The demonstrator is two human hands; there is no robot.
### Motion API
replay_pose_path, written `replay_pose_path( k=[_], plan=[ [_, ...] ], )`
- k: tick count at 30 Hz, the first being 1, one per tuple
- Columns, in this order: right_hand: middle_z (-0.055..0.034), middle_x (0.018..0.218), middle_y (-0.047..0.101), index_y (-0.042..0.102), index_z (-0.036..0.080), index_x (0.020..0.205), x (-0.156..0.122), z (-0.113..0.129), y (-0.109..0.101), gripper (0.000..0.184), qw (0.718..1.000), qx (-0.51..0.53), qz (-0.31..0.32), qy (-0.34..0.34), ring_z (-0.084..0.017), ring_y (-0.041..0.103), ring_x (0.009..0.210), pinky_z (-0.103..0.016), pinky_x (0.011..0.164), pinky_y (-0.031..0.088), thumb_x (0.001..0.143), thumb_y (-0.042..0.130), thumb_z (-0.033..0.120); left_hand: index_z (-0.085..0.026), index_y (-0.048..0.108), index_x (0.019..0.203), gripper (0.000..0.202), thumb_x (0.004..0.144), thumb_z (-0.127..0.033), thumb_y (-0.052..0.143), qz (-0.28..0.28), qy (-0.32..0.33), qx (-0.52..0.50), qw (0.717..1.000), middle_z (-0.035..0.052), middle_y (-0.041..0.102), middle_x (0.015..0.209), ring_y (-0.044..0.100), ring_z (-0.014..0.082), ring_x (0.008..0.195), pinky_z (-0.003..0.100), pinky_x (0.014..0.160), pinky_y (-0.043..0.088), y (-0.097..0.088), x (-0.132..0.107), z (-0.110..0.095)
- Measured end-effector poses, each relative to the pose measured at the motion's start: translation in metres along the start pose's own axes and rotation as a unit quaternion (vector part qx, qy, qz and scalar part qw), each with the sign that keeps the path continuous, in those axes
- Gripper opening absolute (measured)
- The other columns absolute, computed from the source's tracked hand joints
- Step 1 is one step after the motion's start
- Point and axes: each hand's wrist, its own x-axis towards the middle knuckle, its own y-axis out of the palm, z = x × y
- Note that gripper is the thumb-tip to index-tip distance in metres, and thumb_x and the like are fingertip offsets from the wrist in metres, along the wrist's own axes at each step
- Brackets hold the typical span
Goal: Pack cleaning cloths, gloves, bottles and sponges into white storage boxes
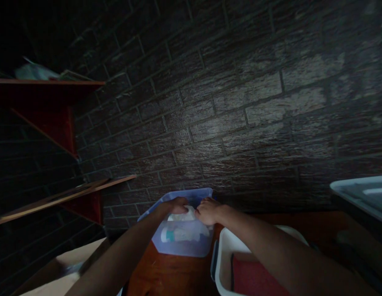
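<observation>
A clear bluish plastic bin (185, 249) stands on the wooden surface against the brick wall. Both of my hands reach over its near side. My left hand (178, 205) has its fingers closed on a crumpled white bundle (185, 214) inside; whether it is cloth or plastic I cannot make out. On the bundle's right side my right hand (208, 211) grips it with curled fingers, partly hidden. Through the bin's front wall shows a pale item with a teal band (170, 236), lying on its side below my hands.
A white tub (221, 263) with a red item (255, 275) in it stands right of the bin, under my right forearm. An open cardboard box (80, 255) is at lower left. Wall shelves (86, 82) jut out at left. A pale lid (363, 191) sits at far right.
</observation>
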Motion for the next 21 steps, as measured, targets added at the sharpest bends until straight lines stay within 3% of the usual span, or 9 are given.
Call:
replay_pose_path(
  k=[3,5,7,9,12,17,19,21],
  plan=[
    [-0.0167,0.134,0.060,0.060,0.014,0.130,-0.007,-0.005,-0.016,0.044,0.996,0.032,-0.084,0.024,-0.030,0.057,0.125,-0.053,0.107,0.043,0.098,0.059,0.044,-0.014,0.064,0.117,0.031,0.095,-0.036,0.063,-0.004,-0.021,-0.009,1.000,0.0077,0.067,0.114,0.066,0.0216,0.096,0.039,0.082,0.058,-0.024,0.005,-0.015],
    [-0.0237,0.146,0.049,0.045,0.009,0.146,-0.012,-0.010,-0.033,0.073,0.987,0.058,-0.149,0.028,-0.034,0.047,0.137,-0.050,0.112,0.038,0.090,0.066,0.051,-0.012,0.066,0.104,0.027,0.092,-0.036,0.066,-0.020,-0.009,-0.032,0.999,0.0046,0.067,0.095,0.065,0.0183,0.082,0.032,0.071,0.055,-0.034,0.009,-0.035],
    [-0.0257,0.156,0.037,0.027,0.008,0.157,-0.017,-0.015,-0.052,0.110,0.977,0.083,-0.193,0.018,-0.035,0.037,0.145,-0.045,0.114,0.036,0.073,0.080,0.056,-0.013,0.065,0.097,0.027,0.086,-0.037,0.069,-0.029,0.022,-0.070,0.997,0.0022,0.064,0.083,0.061,0.0168,0.074,0.027,0.065,0.050,-0.034,0.013,-0.061],
    [-0.0216,0.156,0.041,0.027,0.013,0.157,-0.024,-0.019,-0.069,0.124,0.972,0.102,-0.212,0.008,-0.034,0.042,0.142,-0.042,0.110,0.040,0.058,0.090,0.054,-0.013,0.065,0.104,0.035,0.080,-0.038,0.074,-0.014,0.058,-0.112,0.992,0.0028,0.066,0.087,0.061,0.0169,0.076,0.025,0.064,0.048,-0.025,0.016,-0.089],
    [-0.0138,0.132,0.066,0.051,0.018,0.141,-0.038,-0.027,-0.082,0.090,0.969,0.115,-0.218,0.027,-0.029,0.064,0.118,-0.035,0.094,0.049,0.063,0.089,0.044,-0.014,0.067,0.107,0.042,0.073,-0.035,0.081,0.035,0.091,-0.167,0.981,0.0038,0.069,0.091,0.062,0.0166,0.077,0.023,0.063,0.046,-0.006,0.019,-0.124],
    [-0.0121,0.105,0.077,0.072,0.017,0.104,-0.073,-0.045,-0.089,0.028,0.966,0.088,-0.216,0.114,-0.027,0.072,0.100,-0.030,0.079,0.049,0.078,0.076,0.026,-0.014,0.068,0.102,0.047,0.063,-0.029,0.090,0.068,0.090,-0.259,0.959,0.0024,0.069,0.077,0.059,0.0125,0.061,0.019,0.051,0.038,0.007,0.020,-0.143],
    [-0.0120,0.094,0.078,0.074,0.015,0.094,-0.089,-0.049,-0.095,0.019,0.963,0.081,-0.212,0.146,-0.027,0.073,0.091,-0.029,0.073,0.048,0.079,0.075,0.028,-0.013,0.070,0.103,0.048,0.064,-0.030,0.090,0.068,0.085,-0.303,0.947,0.0031,0.069,0.075,0.058,0.0116,0.058,0.018,0.048,0.037,0.009,0.018,-0.146],
    [-0.0112,0.088,0.077,0.075,0.015,0.093,-0.106,-0.046,-0.102,0.025,0.960,0.083,-0.213,0.164,-0.025,0.073,0.082,-0.028,0.067,0.047,0.082,0.074,0.037,-0.014,0.070,0.103,0.045,0.068,-0.034,0.089,0.044,0.084,-0.357,0.929,0.0029,0.069,0.078,0.058,0.0101,0.059,0.016,0.046,0.036,0.014,0.018,-0.151]
  ],
)
